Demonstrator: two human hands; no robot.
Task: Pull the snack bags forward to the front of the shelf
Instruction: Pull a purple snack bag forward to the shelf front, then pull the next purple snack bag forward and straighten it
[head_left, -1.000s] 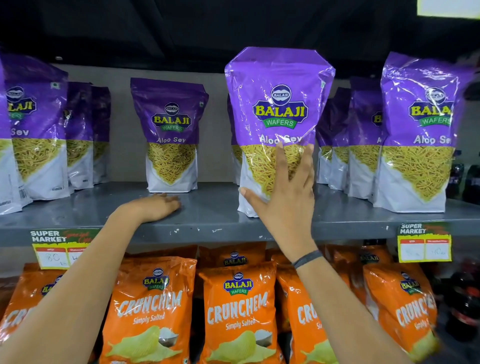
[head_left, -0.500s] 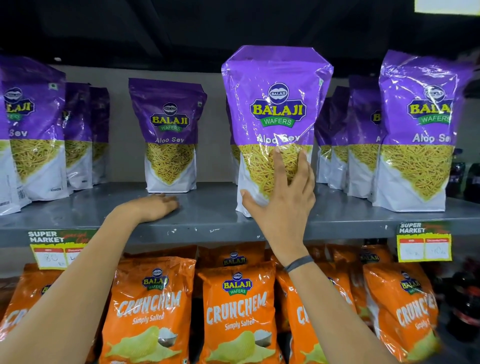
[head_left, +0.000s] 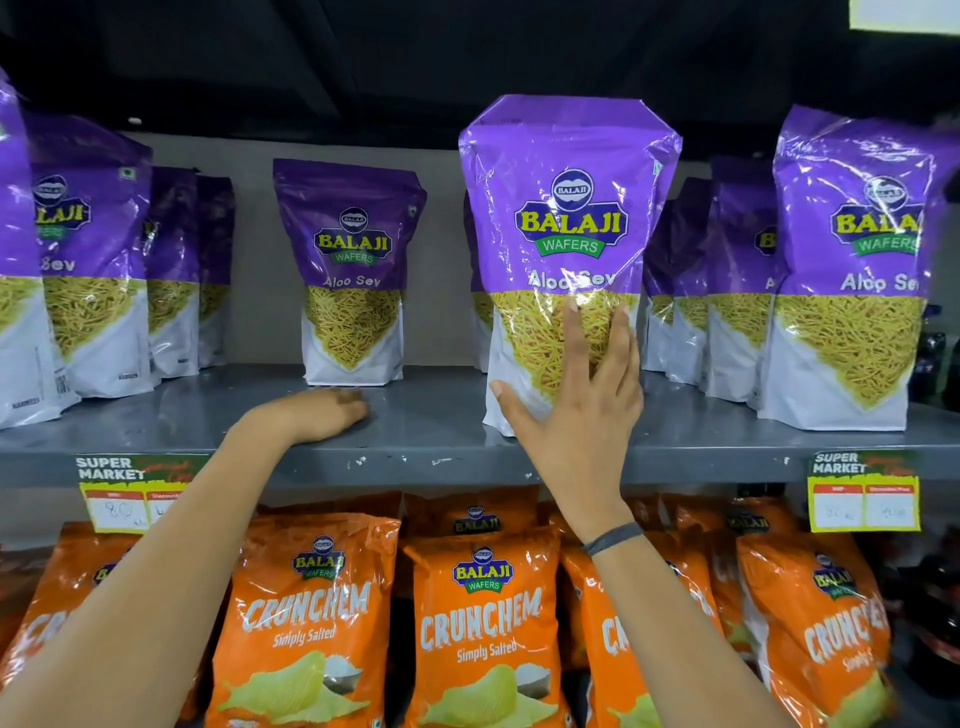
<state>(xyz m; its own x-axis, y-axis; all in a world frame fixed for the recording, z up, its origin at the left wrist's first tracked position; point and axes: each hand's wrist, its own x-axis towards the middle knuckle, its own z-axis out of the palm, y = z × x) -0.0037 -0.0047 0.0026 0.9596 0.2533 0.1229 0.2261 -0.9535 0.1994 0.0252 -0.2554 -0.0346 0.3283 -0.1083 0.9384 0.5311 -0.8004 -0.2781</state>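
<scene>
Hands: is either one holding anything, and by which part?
Right hand lies open against the lower front of the Aloo Sev bag, not gripping. Left hand rests on the shelf, holding nothing.

"Balaji Wafers Aloo Sev" on purple bag (head_left: 566, 218); "Crunchem" on orange bag (head_left: 483, 623).

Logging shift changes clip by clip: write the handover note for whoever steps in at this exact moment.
Right hand: open, flat against the front of the center Aloo Sev bag, which stands near the grey shelf front.
Left hand: resting palm-down on the shelf, holding nothing.
Done: center bag and right front bag stand forward.
Left: the lone Aloo Sev bag behind the left hand sits well back; pull it forward, then the bags behind the front ones.
</scene>
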